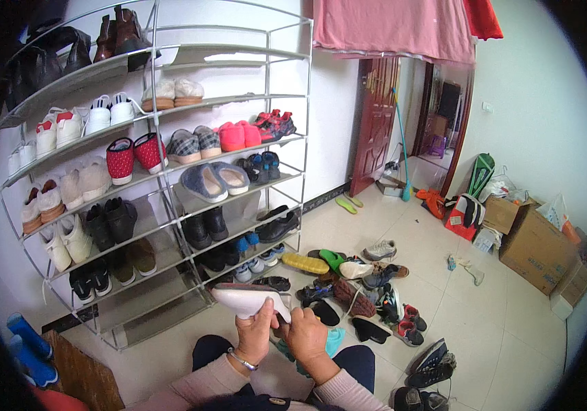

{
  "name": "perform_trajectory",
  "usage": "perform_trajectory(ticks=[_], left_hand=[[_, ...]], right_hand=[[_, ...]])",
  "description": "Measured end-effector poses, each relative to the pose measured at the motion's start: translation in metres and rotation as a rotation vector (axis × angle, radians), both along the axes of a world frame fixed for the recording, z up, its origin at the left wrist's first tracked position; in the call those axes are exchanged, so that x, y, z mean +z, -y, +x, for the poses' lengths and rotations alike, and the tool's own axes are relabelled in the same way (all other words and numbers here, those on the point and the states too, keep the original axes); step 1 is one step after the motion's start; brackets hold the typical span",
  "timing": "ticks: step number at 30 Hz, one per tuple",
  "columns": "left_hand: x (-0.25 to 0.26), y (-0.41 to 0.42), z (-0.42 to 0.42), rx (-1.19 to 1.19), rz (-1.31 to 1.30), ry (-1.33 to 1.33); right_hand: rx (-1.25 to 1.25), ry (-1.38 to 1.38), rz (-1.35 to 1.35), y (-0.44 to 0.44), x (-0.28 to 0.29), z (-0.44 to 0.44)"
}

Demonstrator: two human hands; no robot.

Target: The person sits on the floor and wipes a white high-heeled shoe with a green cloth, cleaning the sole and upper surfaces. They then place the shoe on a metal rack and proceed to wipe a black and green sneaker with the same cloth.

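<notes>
A white heeled shoe [244,300] lies across my left hand [256,331], whose thumb and fingers close on its side. My right hand [306,334], fingers bent, is at the shoe's other end; what is between its fingers is hidden. Below the hands a turquoise cloth [333,340] shows between my knees. A yellow slipper [305,262], a green slipper [331,260] and many other shoes lie in a loose heap on the tiled floor beyond the hands. A metal-framed shoe rack [180,222] with pairs of shoes on its shelves stands at the left.
Blue rubber boots [29,336] are beside a brown wooden board [85,372] at the lower left. Dark sneakers [431,362] lie at the lower right. Cardboard boxes [537,246] and bags line the right wall. A pink cloth [393,28] hangs overhead; a broom [405,190] stands near the door.
</notes>
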State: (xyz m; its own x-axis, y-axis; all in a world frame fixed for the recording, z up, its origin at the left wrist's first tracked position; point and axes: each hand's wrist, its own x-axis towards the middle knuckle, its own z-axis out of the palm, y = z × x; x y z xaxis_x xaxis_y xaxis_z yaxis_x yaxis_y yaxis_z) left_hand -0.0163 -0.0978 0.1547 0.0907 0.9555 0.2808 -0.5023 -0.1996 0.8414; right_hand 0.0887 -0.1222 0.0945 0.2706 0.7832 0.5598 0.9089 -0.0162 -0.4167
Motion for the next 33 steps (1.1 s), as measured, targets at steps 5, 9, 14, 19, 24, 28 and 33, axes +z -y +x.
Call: perform_trajectory(ticks=[5,9,14,19,24,28,33], left_hand=[[0.000,-0.025,-0.015,0.079,-0.110,-0.090],[-0.009,-0.041,-0.033,0.067,-0.179,-0.037],[-0.004,-0.020,-0.023,-0.118,-0.155,-0.035],[-0.020,-0.019,-0.031,-0.094,-0.139,-0.104],[-0.012,-0.027,-0.044,-0.138,-0.196,0.059],[-0.023,-0.038,-0.051,-0.113,-0.197,0.087],[-0.038,-0.021,-0.041,-0.127,-0.194,-0.101]], right_hand=[[0.256,-0.161,-0.030,0.008,-0.003,0.005],[0.240,-0.620,0.175,0.016,0.027,0.014],[0.389,-0.521,0.347,-0.002,0.095,-0.004],[0.440,-0.278,0.131,0.002,0.058,-0.033],[0.410,-0.442,-0.202,0.027,-0.042,-0.027],[0.386,-0.535,-0.207,0.050,-0.051,-0.017],[0.355,-0.634,0.102,0.023,0.045,-0.011]])
